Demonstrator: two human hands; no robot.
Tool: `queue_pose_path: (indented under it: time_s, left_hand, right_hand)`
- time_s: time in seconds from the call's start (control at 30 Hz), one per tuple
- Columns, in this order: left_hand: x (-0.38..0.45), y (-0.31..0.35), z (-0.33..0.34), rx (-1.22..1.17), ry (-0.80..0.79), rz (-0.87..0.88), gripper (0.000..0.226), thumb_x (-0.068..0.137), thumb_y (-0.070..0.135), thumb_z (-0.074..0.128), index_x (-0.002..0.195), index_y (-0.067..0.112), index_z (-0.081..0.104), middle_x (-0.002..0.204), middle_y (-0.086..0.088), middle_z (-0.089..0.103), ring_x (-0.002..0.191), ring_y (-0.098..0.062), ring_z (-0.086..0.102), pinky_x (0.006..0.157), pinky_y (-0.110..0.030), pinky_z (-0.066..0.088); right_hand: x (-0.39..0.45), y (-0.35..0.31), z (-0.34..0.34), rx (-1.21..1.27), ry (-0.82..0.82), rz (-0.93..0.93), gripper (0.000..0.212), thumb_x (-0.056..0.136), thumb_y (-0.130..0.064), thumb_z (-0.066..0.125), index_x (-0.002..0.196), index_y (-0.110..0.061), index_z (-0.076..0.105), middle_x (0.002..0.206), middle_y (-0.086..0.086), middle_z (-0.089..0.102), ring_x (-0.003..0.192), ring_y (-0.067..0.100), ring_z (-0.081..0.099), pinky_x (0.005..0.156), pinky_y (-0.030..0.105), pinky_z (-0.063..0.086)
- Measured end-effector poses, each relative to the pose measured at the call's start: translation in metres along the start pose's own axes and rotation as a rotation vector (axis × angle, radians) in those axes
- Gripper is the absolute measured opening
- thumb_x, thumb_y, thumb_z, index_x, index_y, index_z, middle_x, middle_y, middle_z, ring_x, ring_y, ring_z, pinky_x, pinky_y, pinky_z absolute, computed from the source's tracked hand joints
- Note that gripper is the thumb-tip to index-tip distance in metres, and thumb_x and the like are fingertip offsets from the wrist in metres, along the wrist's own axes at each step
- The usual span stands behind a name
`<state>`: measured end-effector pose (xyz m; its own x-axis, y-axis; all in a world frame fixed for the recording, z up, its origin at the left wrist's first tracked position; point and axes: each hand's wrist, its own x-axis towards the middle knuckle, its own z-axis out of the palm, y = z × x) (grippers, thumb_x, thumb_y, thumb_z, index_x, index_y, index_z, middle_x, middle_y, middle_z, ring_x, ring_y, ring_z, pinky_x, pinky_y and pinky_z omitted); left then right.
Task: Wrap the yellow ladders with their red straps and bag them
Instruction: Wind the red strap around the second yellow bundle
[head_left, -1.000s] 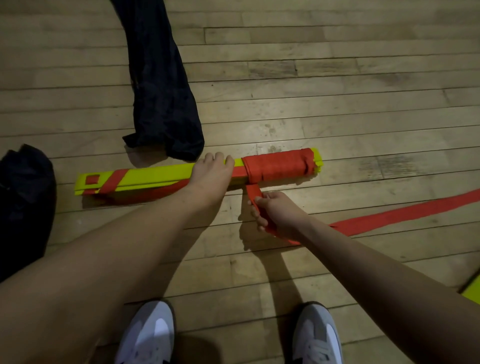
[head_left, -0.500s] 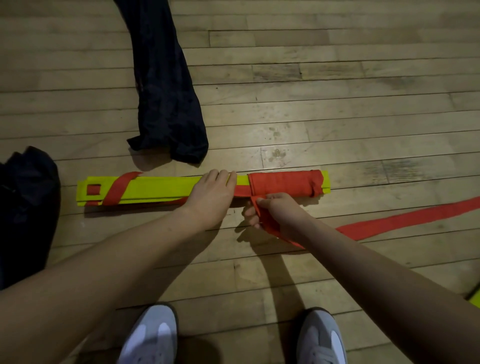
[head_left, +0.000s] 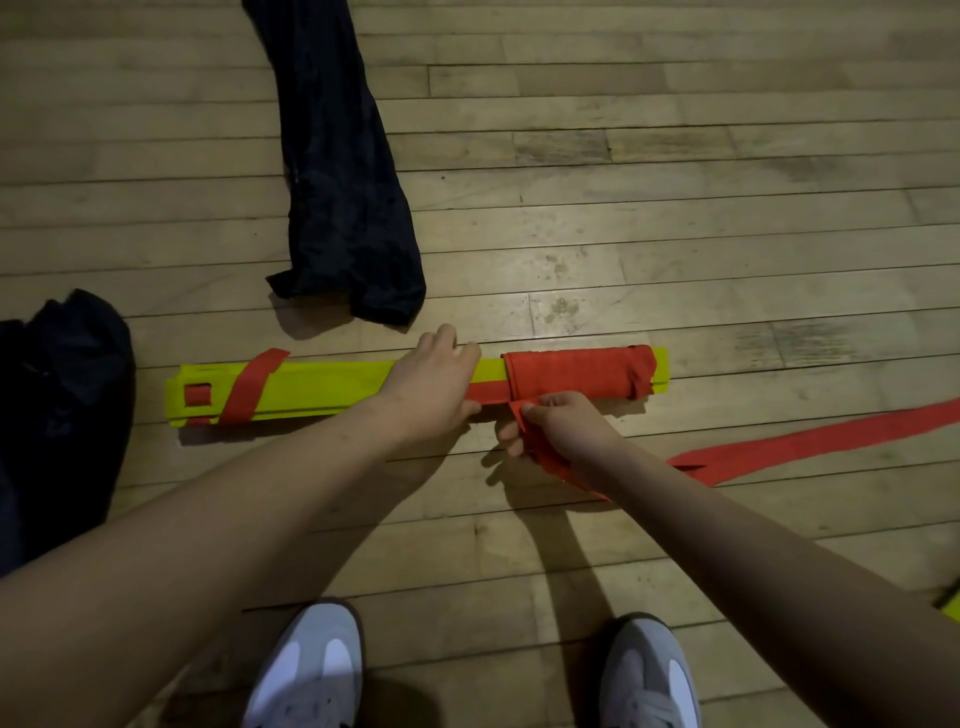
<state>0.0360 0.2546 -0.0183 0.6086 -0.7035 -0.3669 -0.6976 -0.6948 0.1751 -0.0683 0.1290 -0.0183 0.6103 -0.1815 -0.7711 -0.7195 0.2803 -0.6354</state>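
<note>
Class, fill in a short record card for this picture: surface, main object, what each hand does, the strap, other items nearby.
surface: wooden plank floor
main object: yellow ladder bundle, lying flat, right part wound in red
left hand: grips the bundle near its middle
right hand: pinches the red strap just below the wound part
strap: loose length trails right across the floor
nearby: dark bag beyond the bundle; dark cloth at left; two white shoes at bottom

wooden floor (head_left: 675, 218), yellow ladder (head_left: 322, 387), dark bags (head_left: 343, 208)
</note>
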Motion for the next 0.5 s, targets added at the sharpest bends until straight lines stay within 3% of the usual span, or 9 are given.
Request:
queue_pose_path:
  time_s: [0.13, 0.23, 0.4, 0.5]
  left_hand:
    - [0.004, 0.007, 0.002, 0.064, -0.023, -0.035, 0.051, 0.091, 0.028, 0.062, 0.130, 0.012, 0.034, 0.125, -0.011, 0.050, 0.114, -0.028, 0.050, 0.081, -0.037, 0.045]
    - [0.008, 0.013, 0.006, 0.176, 0.014, -0.064, 0.051, 0.088, 0.020, 0.064, 0.129, 0.010, 0.036, 0.125, -0.010, 0.050, 0.116, -0.027, 0.048, 0.084, -0.035, 0.043]
    - [0.014, 0.005, 0.005, 0.321, 0.077, -0.060, 0.045, 0.089, 0.013, 0.059, 0.130, 0.007, 0.042, 0.125, -0.012, 0.046, 0.115, -0.029, 0.046, 0.092, -0.035, 0.040]
    - [0.018, -0.007, -0.002, 0.313, 0.088, -0.101, 0.044, 0.087, 0.006, 0.058, 0.127, 0.009, 0.040, 0.125, -0.014, 0.044, 0.113, -0.031, 0.045, 0.088, -0.035, 0.040]
  right_hand:
    - [0.001, 0.002, 0.001, -0.048, 0.027, -0.011, 0.026, 0.102, -0.005, 0.036, 0.108, 0.013, 0.054, 0.062, 0.006, 0.067, 0.048, 0.015, 0.060, 0.048, 0.022, 0.045]
    - [-0.002, -0.001, 0.003, -0.007, 0.007, -0.035, 0.016, 0.100, -0.003, 0.040, 0.099, 0.004, 0.054, 0.068, 0.007, 0.068, 0.053, 0.015, 0.062, 0.053, 0.027, 0.047]
    - [-0.009, -0.007, 0.005, -0.072, -0.071, -0.072, 0.017, 0.096, 0.005, 0.041, 0.094, -0.001, 0.057, 0.084, 0.012, 0.067, 0.065, 0.016, 0.064, 0.060, 0.021, 0.054]
    - [-0.014, -0.009, 0.003, -0.107, -0.133, -0.052, 0.014, 0.098, 0.003, 0.041, 0.101, -0.002, 0.055, 0.085, 0.011, 0.068, 0.071, 0.016, 0.066, 0.063, 0.021, 0.054]
